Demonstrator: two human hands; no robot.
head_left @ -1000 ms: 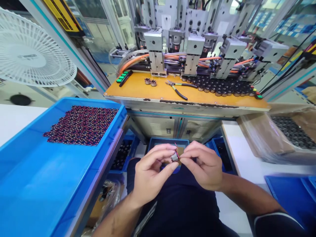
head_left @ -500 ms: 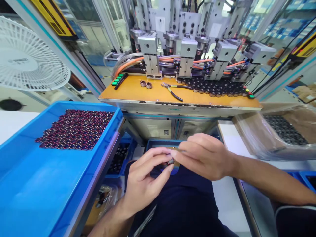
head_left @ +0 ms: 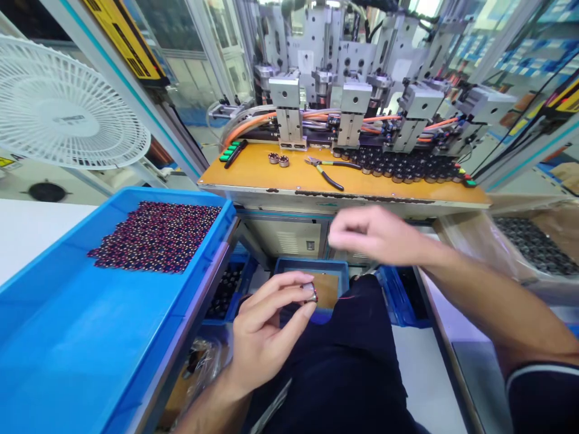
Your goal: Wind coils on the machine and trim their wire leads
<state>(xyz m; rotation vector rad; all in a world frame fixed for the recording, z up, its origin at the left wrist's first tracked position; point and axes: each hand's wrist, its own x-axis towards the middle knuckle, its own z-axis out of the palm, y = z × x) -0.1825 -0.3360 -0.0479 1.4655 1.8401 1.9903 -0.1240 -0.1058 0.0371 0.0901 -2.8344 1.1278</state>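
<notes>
Between the thumb and fingers of my left hand is a small round metal part, held on edge above my lap. Fine dark and reddish detail shows on its side. My right hand is apart from it, up and to the right, in front of the workbench. Its fingers are curled in and the fingertips are blurred, so anything between them cannot be made out. On the bench top lie pliers with black and yellow handles, and two similar round parts.
A large blue tray at left holds rows of small dark-red parts. A machine stands behind the orange bench top, with many dark cylindrical parts along it. A white fan is at left, a plastic-lined box at right.
My right hand has left the small part and moved up and away from my left hand. The left hand still holds the part. The view has shifted slightly.
</notes>
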